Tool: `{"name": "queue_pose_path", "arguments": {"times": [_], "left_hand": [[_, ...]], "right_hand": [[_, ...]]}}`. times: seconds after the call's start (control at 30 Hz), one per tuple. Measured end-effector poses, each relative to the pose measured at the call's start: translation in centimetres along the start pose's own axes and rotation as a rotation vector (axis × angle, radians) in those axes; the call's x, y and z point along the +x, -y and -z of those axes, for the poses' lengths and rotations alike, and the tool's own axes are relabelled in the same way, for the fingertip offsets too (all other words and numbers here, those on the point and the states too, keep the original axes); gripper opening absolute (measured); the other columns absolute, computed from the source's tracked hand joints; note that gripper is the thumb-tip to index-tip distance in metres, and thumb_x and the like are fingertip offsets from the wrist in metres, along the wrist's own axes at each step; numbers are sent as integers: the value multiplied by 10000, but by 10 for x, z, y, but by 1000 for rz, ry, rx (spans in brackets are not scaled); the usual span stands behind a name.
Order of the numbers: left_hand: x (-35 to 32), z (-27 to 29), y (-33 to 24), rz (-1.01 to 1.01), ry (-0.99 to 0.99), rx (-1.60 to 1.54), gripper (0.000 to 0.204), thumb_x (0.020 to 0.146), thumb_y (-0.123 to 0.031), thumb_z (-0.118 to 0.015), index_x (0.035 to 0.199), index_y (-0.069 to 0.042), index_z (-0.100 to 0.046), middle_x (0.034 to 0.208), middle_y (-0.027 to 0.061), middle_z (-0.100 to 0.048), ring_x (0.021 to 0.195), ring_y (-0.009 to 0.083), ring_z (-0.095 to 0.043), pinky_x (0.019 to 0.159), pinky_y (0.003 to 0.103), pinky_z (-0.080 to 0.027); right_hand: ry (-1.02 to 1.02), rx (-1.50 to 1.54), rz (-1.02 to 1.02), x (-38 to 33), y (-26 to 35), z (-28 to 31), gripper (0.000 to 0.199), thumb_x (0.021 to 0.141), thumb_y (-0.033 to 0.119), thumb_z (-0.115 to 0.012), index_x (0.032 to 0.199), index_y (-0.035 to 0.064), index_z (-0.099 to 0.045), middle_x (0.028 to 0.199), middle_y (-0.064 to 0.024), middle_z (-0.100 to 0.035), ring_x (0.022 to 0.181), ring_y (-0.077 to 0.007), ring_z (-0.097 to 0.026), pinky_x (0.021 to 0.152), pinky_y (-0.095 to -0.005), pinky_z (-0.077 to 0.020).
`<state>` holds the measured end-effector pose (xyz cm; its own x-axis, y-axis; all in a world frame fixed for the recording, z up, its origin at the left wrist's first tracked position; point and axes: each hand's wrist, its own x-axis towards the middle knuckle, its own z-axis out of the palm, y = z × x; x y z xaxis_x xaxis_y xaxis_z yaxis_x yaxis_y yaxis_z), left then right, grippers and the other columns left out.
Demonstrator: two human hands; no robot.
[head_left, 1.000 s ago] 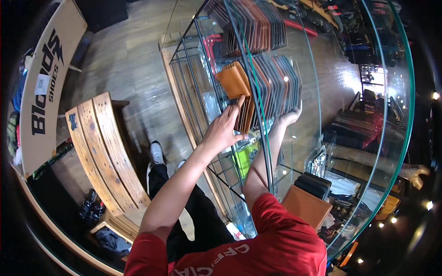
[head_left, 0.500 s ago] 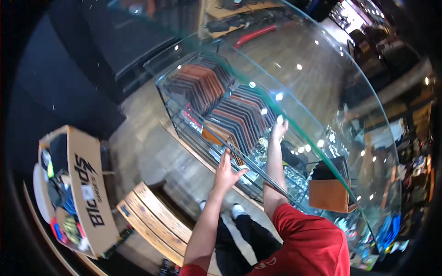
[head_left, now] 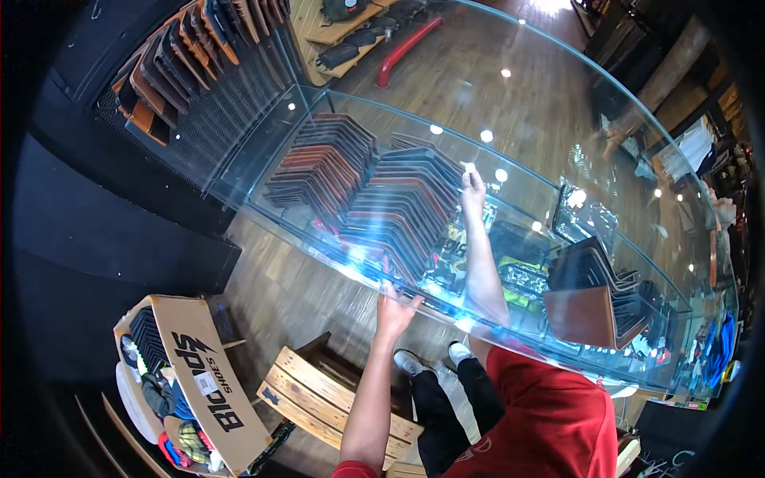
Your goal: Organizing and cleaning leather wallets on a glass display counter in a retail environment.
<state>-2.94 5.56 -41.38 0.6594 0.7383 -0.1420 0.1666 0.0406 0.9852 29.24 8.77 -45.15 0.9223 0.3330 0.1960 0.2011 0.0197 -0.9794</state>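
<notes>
Folded wallets stand in two close rows inside a glass display case (head_left: 510,203). The left row of wallets (head_left: 323,163) is brown and dark; the right row of wallets (head_left: 406,203) is mostly dark with some brown. At the near end of the right row, my left hand (head_left: 390,315) has its fingers stretched up against the front and its thumb out to the right. Glare on the glass hides what its fingertips touch. My right hand (head_left: 472,191), seen through the glass, is beside the far right side of that row with fingers curled. What they hold, if anything, cannot be made out.
Larger brown and black wallets (head_left: 586,307) stand at the case's right. Plastic-wrapped packs (head_left: 586,211) lie behind them. More wallets hang on a dark rack (head_left: 179,64) at upper left. A wooden bench (head_left: 319,398) and a cardboard box (head_left: 219,382) of clothing are below left.
The view has shifted, bringing the hanging wallets into sight. My right hand is farther along the right row. A tan wallet seen at my left fingertips before is now lost in glare.
</notes>
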Motion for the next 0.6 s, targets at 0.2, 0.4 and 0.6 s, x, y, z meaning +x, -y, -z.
{"name": "queue_pose_path", "arguments": {"times": [0.2,0.4,0.6], "left_hand": [[-2,1,-10,26,-22,0,1172,753,23,-832,1630,-111,-66,1511,266,-424,1260,322,-577,1028,419,-516],[0,6,-3,-2,14,50,1222,742,-109,-897,1626,-129,-55,1558,237,-335,1303,345,-529,1008,440,-546],[-4,8,3,-15,-7,65,1183,722,-107,-891,1614,-49,-116,1505,288,-404,1313,400,-513,1077,427,-456]], "right_hand": [[-39,66,-8,-5,-3,-2,264,1037,59,-513,1238,65,-685,1210,-77,-695,1201,-184,-602,1057,-303,-420],[52,86,-27,-15,10,8,323,1030,138,-499,1309,59,-641,1292,-111,-667,1263,-220,-578,1093,-339,-402],[-8,-263,47,-14,30,1,450,942,230,-619,1372,102,-590,1401,-151,-572,1309,-319,-534,1113,-401,-400]]}}
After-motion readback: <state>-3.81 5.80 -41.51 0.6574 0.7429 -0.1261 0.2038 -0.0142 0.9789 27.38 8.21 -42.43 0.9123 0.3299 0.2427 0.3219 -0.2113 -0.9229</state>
